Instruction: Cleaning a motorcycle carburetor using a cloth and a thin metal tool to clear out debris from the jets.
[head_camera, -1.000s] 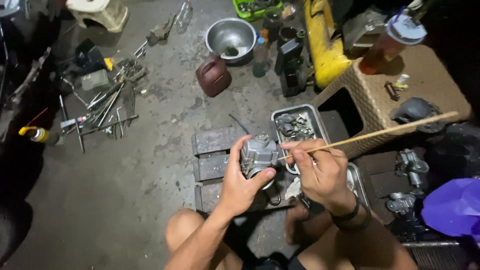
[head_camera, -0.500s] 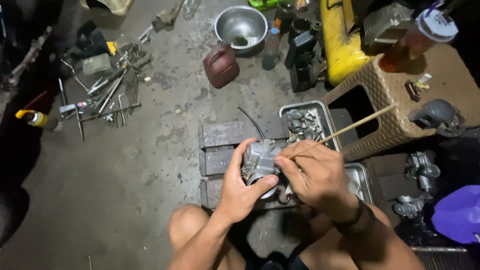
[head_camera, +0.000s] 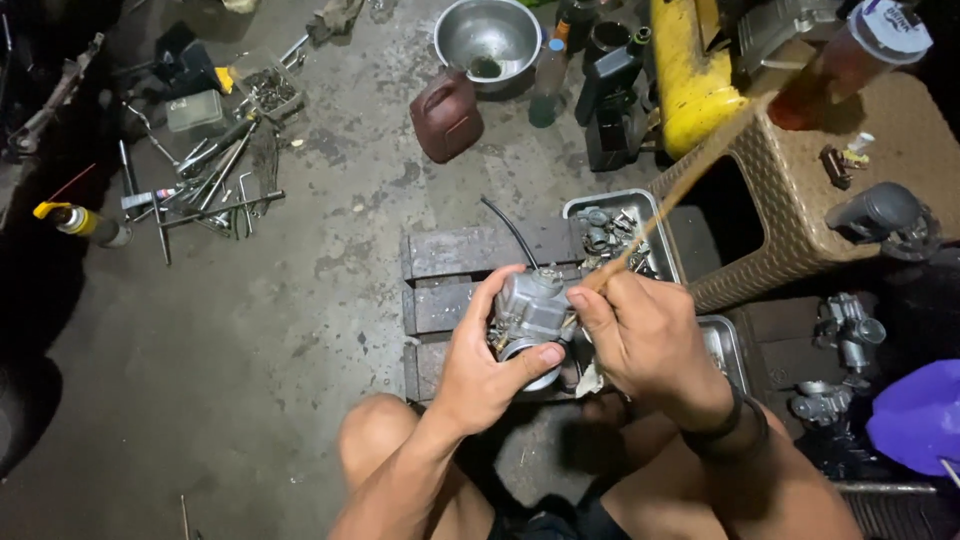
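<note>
Left hand (head_camera: 480, 375) clenched around carburettor (head_camera: 530, 315); right hand (head_camera: 645, 340) at 3 o'clock, pinching thin stick (head_camera: 690, 180) slanting toward 1 o'clock.

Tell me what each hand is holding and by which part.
The left hand grips the grey metal carburetor around its body. The right hand pinches the thin wooden stick near its lower end.
</note>
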